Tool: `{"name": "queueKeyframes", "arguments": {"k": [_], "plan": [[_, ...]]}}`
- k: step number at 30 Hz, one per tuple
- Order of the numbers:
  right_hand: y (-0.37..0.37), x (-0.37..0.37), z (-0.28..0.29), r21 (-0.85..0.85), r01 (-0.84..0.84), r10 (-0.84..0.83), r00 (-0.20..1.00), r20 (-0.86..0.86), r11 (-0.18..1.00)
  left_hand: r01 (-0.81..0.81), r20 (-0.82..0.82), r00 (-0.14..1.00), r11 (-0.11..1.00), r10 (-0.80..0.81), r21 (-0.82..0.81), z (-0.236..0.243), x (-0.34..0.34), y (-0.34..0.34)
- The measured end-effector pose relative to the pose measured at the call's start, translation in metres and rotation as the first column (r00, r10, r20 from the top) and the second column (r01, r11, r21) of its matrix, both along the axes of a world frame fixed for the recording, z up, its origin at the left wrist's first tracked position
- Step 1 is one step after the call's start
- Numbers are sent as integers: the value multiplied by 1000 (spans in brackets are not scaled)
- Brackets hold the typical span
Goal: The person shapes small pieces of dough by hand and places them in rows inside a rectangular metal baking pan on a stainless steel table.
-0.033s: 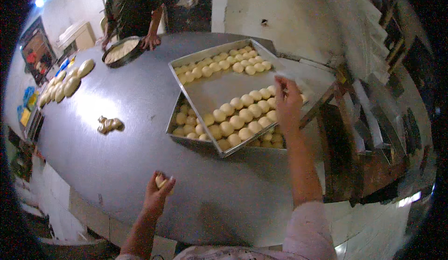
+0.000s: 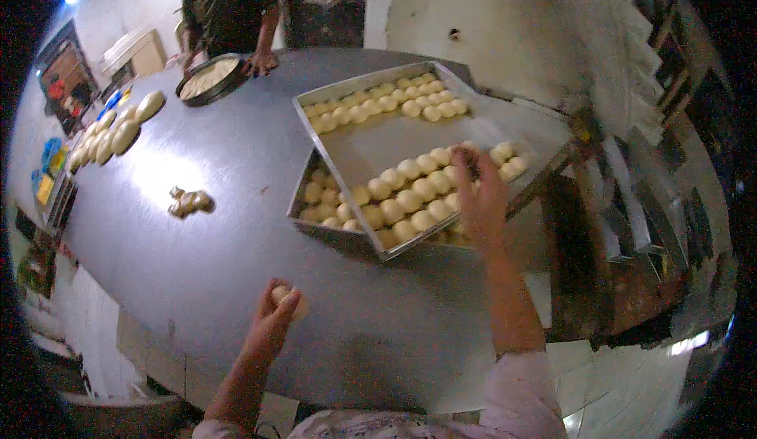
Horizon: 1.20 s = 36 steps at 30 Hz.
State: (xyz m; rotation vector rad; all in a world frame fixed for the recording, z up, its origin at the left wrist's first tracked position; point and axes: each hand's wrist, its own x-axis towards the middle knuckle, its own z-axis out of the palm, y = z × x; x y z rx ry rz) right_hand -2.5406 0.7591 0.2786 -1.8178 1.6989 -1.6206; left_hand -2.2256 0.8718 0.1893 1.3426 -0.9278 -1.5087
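My left hand (image 2: 272, 317) is closed around a small pale piece of dough (image 2: 285, 293) above the near part of the metal table. My right hand (image 2: 485, 187) reaches over the upper metal tray (image 2: 363, 151), its bent fingertips down at the back row of dough balls (image 2: 410, 200). Whatever lies between those fingertips is hidden. More dough balls (image 2: 363, 109) line the tray's far side, with bare metal between the two groups. This tray rests askew on a lower tray (image 2: 331, 236), also filled with dough balls.
A small lumpy dough piece (image 2: 191, 201) lies on the steel table (image 2: 236, 258). Several long dough pieces (image 2: 118, 135) sit at the far left. Across the table a person (image 2: 229, 13) stands by a round pan (image 2: 211, 79) of dough. Metal racks (image 2: 631, 210) stand at right.
My right hand has come down and slightly left onto the row of dough balls. My left hand has risen a little to the right, still holding its dough. The whole view has shifted slightly.
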Motion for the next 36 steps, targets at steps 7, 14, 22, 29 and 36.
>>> {"name": "queueKeyframes", "arguments": {"k": [7, 14, 22, 29, 36], "plan": [[146, 101, -80, 648, -466, 213, 876, 432, 602, 680, -240, 702, 731, -670, -53, 7, 4, -27], [219, 86, -131, 453, 310, 233, 546, -805, 836, 24, 826, 206, 842, 524, -540, -91, 303, -193], [219, 142, -164, 543, 226, 120, 841, -528, 809, -156, 969, 210, 983, 132, -100, -85, 287, -271], [129, 74, -149, 510, 630, -556, 770, -313, 586, 339, 786, 603, 848, 136, -407, -86, 206, -263], [192, 27, -185, 54, 641, -387, 526, -757, 765, 300, 38, 954, 938, -298, -172, -16, 99, -132]]}}
